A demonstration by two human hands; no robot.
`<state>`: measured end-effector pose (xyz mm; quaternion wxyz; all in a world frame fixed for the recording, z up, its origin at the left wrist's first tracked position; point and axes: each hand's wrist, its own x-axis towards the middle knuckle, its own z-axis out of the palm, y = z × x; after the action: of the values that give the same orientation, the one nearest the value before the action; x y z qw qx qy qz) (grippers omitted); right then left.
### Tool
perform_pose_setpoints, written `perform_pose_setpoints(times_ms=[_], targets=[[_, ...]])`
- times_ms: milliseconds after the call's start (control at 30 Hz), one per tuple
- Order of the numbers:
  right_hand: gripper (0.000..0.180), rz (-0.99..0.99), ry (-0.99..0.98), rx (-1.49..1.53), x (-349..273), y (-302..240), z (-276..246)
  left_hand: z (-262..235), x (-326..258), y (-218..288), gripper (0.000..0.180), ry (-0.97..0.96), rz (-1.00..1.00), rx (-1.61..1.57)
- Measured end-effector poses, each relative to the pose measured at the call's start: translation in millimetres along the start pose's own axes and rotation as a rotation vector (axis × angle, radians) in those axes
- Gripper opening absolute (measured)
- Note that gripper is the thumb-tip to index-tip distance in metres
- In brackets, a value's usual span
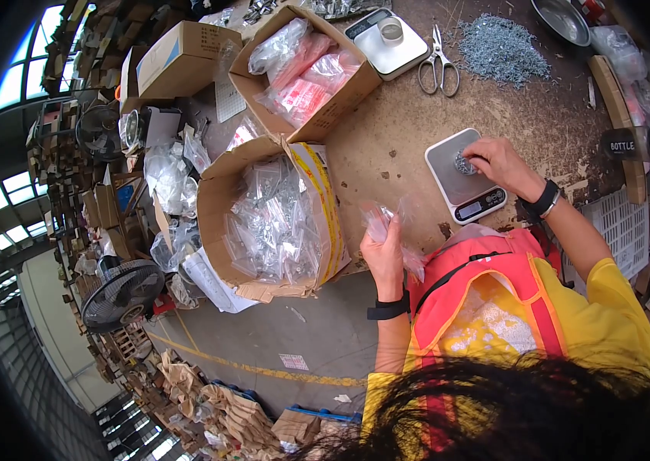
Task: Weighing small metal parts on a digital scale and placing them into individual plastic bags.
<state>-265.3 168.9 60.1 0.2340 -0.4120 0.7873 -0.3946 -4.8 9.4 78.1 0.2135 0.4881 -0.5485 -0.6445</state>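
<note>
Head view: the right hand (498, 161) pinches a small pile of metal screws (464, 163) on a digital scale (463, 178) on the bench (394, 131), while the left hand (383, 250) grips a clear plastic bag (380, 219) just left of the scale. A cardboard box of filled bags (275, 223) stands farther left.

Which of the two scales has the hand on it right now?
The nearer grey scale, where the right hand touches small metal parts on its platform. The white scale farther back carries only a small cup.
</note>
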Motion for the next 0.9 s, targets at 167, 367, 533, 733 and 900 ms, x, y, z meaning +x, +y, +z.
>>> perform_pose_setpoints(times_ms=[167, 367, 533, 733, 900], targets=[[0.019, 0.061, -0.093, 0.040, -3, -6, -4, 1, -2, 4, 0.008, -0.002, -0.025, -0.008], [0.061, -0.206, 0.044, -0.310, -5, -20, 0, -1, -2, 1, 0.009, 0.004, -0.024, 0.009], [0.065, -0.150, -0.053, -0.300, -10, 6, 18, -2, -2, -1, 0.010, -0.011, -0.007, 0.029], [0.056, -0.147, 0.025, -0.231, -11, 4, 17, -3, -2, 0, 0.010, 0.008, -0.027, 0.029], [0.033, -0.138, 0.173, -0.180, -13, 8, 2, -1, -1, 2, 0.011, 0.015, -0.026, 0.027]])
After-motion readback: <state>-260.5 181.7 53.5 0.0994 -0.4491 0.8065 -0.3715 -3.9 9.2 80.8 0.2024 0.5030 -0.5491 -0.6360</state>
